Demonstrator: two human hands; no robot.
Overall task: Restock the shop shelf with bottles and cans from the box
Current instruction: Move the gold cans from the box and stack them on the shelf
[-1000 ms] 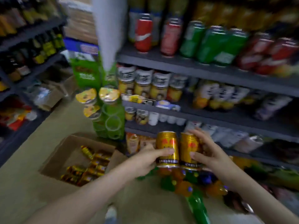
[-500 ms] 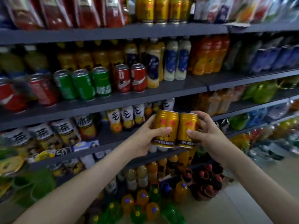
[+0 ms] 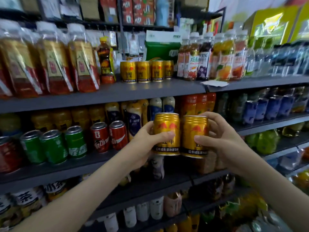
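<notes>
At frame centre, left hand [image 3: 143, 141] gripped one gold can [image 3: 166, 131], right hand [image 3: 222, 139] another [image 3: 194, 136] — both upright, tops up, touching.

The left hand [image 3: 143, 144] and right hand [image 3: 222, 141] cover part of each gold can's [image 3: 167, 128] label. Bottles [image 3: 284, 61] at far right are blurred; bottom-shelf goods [image 3: 234, 220] too dark to tell.
</notes>
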